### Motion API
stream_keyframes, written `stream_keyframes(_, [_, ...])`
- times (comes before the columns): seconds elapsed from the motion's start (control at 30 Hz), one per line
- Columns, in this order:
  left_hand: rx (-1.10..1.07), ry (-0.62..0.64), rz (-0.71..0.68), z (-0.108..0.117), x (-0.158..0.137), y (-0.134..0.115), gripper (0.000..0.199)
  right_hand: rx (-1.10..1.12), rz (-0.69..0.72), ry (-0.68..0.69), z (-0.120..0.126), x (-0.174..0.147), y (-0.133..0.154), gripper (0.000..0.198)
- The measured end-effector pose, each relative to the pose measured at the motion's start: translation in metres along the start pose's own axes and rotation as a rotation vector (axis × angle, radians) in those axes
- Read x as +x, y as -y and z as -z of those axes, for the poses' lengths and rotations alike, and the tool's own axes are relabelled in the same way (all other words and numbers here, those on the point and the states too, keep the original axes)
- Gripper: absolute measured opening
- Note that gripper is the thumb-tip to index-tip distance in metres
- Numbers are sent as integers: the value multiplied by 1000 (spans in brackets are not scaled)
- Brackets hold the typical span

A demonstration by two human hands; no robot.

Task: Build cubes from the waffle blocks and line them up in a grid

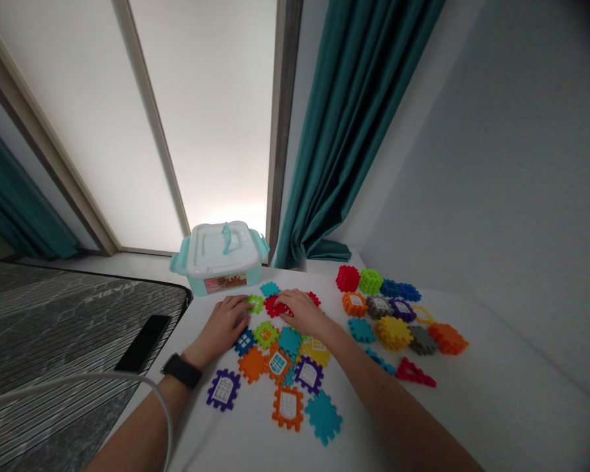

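Observation:
My left hand [225,324] rests on the white table, its fingers loosely stretched and the thumb apart. Its fingertips reach the edge of a lime green interlocking tile [255,303]. With bent fingers, my right hand [302,311] grips a red interlocking tile [272,305] that it partly covers. A small blue tile [270,288] lies just beyond the red one. Nearer me are several flat tiles, among them a dark blue window tile [244,341], a green window tile [266,334] and an orange window tile [278,363].
A lidded turquoise box [221,259] stands at the table's back left. Stacked tiles, including yellow ones [393,333] and orange ones [448,338], sit right of my right arm. A black phone [143,343] lies on the dark surface at left. A white cable [128,376] crosses my left forearm.

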State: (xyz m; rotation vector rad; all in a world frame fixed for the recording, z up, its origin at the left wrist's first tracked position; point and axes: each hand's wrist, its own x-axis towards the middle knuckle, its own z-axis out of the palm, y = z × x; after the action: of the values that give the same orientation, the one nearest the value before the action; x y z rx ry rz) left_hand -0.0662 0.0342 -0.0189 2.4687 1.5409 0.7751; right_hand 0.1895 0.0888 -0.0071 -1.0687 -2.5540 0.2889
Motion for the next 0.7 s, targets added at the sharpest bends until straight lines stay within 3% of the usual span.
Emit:
stream_keyframes(0.43, [-20,23,38,2,3,-2,23,36,5,-55,-5,3,-7,31])
stream_keyframes(0.7, [-27,3,23,4,3,-5,21,12,-17,-134,3,-9,0,41])
